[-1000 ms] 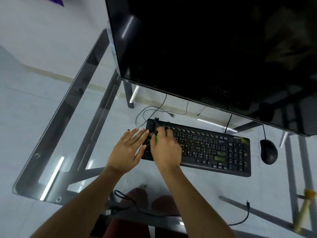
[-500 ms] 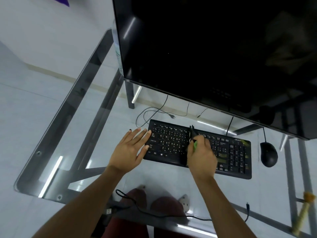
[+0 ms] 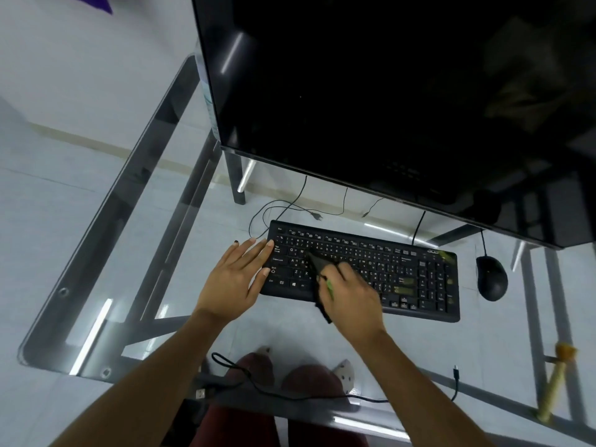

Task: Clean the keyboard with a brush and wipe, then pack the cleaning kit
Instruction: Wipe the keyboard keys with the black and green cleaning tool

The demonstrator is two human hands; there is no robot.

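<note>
Nearest, below the glass counter [image 3: 96,259]: one loose black cable [image 3: 258,387] in front of the keyboard [image 3: 416,279]. Two hands on the keyboard, one keyboard on the counter. Left hand [image 3: 237,279]: grip spread, fingers straight, flat against the keyboard's left edge. Right hand [image 3: 350,293]: grip pinching one dark brush [image 3: 317,266] with a green mark, tip on the left-centre keys. One black mouse [image 3: 491,279] right of the keyboard. One dark monitor [image 3: 387,91] behind the keyboard.
</note>
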